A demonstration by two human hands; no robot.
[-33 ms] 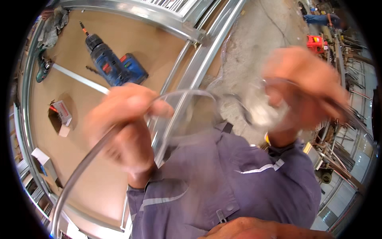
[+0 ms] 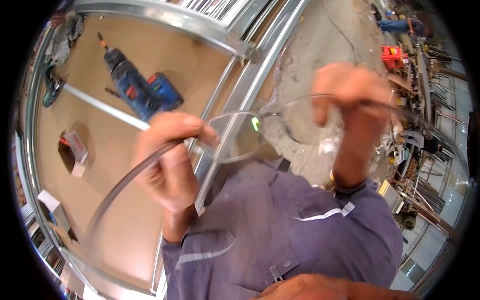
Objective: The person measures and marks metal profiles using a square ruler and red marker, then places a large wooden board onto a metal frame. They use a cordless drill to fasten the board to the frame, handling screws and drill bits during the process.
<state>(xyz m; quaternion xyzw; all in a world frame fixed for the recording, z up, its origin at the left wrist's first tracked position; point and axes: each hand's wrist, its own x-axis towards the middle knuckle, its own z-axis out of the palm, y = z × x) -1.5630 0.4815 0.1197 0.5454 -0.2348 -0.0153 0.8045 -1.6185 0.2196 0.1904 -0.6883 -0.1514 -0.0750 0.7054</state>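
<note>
A pair of eyeglasses (image 2: 235, 159) with thin dark rims and clear lenses is held up before me, blurred by motion. A small green glint shows on one lens. My left hand (image 2: 170, 155) is closed around the left temple, which curves away toward the lower left. On the other side, the fingers of my right hand (image 2: 352, 95) are closed on the right temple. Beyond my left hand a blue cordless drill (image 2: 135, 85) with a bit fitted lies on a brown panel (image 2: 115, 200).
A metal frame (image 2: 165, 17) borders the panel. On it lie an open small carton (image 2: 74, 152), a grey glove (image 2: 65, 40) and a dark green power tool (image 2: 51, 86). Concrete floor (image 2: 320, 45) runs to the right, with a red object (image 2: 393, 57), long metal stock (image 2: 430, 195) and another person (image 2: 397, 26).
My left hand has moved slightly right and my right hand left, bringing them closer together. The eyeglasses have tilted, so their lenses show more fully.
</note>
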